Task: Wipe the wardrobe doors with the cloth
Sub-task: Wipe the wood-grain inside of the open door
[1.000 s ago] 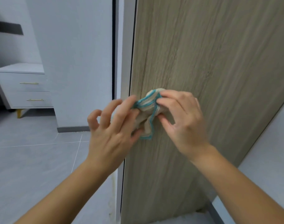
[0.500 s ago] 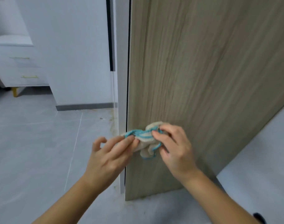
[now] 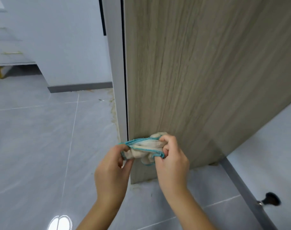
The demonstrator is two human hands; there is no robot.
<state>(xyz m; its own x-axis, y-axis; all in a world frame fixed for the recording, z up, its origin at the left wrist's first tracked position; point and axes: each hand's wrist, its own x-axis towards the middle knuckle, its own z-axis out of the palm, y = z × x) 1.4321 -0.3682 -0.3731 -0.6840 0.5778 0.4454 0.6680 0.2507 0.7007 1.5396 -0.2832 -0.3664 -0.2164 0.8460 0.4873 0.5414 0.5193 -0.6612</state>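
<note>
Low at the wardrobe door (image 3: 199,80), blue-edged cloth (image 3: 146,147) tight in left hand (image 3: 111,170) and right hand (image 3: 172,161)

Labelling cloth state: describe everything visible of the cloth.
The cloth is small, off-white, soft-looking fabric with a teal stitched edge, bunched into folds. It is stretched sideways between the left hand, pinching its left end, and the right hand, gripping its right end. It sits low before the wood-grain wardrobe door; whether it touches the door is unclear.

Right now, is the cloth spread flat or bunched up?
Bunched up: the cloth is a crumpled wad with its teal edges gathered, pinched between the left hand and right hand.
</note>
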